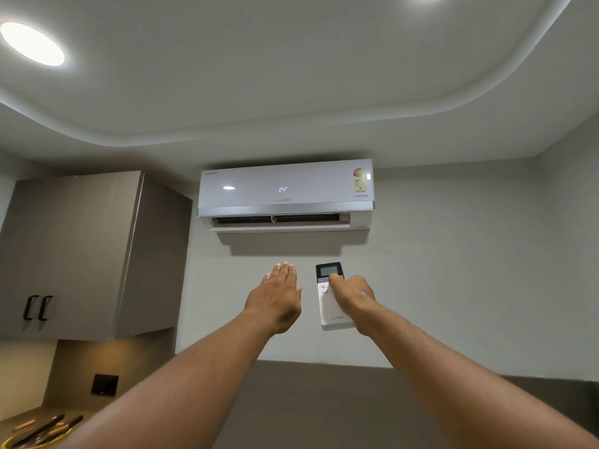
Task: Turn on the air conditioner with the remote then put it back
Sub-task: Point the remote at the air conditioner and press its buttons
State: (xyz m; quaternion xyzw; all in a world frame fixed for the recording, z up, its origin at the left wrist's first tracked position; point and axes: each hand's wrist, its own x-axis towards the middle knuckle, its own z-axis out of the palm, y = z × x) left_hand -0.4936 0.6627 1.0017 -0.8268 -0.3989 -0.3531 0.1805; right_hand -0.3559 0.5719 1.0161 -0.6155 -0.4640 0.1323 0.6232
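Wall-mounted air conditioner [285, 189] high on a pale wall, just below the stepped ceiling; its front panel shows a lit "24°" readout and the louvre along its underside stands open. To its left hangs a grey-brown wall cabinet [81, 254] with two dark handles [37, 307] on its doors; below the cabinet a dark switch plate [104, 384] sits on the backsplash, and at the lower left corner a yellow-rimmed container [19, 443] on the counter holds several dark and wooden-handled utensils [48, 427], their kind too blurred to tell. Two round ceiling lights [32, 43] glow above. Nothing lies between the remote [330, 294] and the unit; open wall separates them. Both bare forearms reach upward from the bottom edge. The right hand [351, 294] wraps around the remote's right side and lower body, thumb laid across the button area just under the screen, holding it firmly. The remote stands upright, its long axis nearly vertical, dark screen end uppermost and pointing toward the air conditioner above, branded white end downward, its face turned to the camera. The left hand [278, 296] is raised just beside the remote without touching it, flat and empty, fingers extended together, back of the hand toward the camera.
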